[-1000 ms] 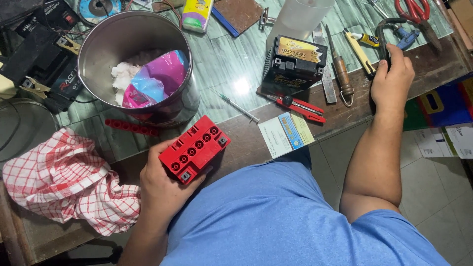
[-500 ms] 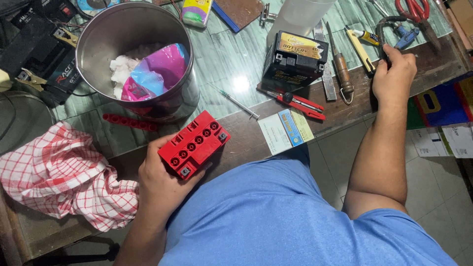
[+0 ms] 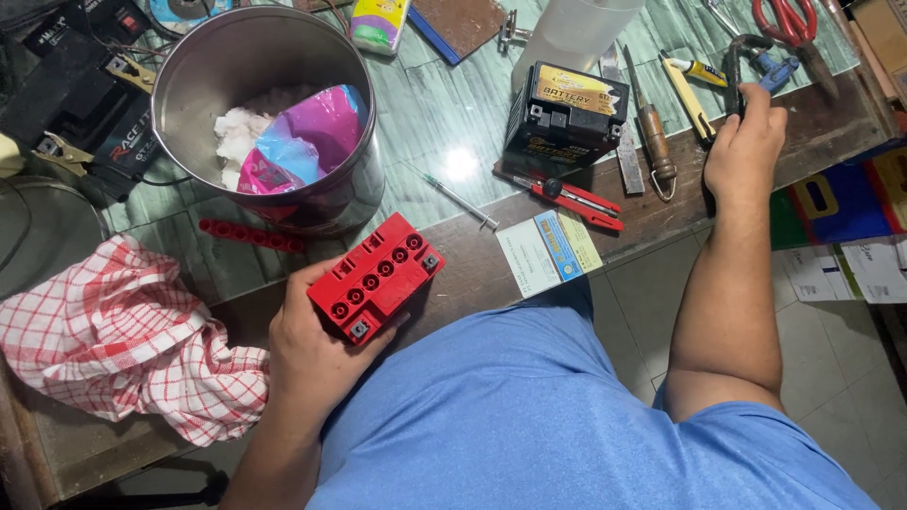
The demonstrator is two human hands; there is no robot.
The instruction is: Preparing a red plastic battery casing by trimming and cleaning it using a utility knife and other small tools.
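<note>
My left hand grips a red battery top with a row of round ports, held at the near edge of the workbench. My right hand reaches to the right side of the bench and closes on the black handle of pliers. A black battery with a yellow label stands between the two hands. A thin syringe lies on the green glass top in front of it.
A steel pot holds white cloth and a pink-blue bag. A red-checked cloth lies at left, a red plug strip beside the pot. A red cutter, a card, screwdrivers and red scissors lie near the black battery.
My right hand has closed more around the black pliers handle. The view has shifted slightly; my left hand keeps the red battery top in place.
</note>
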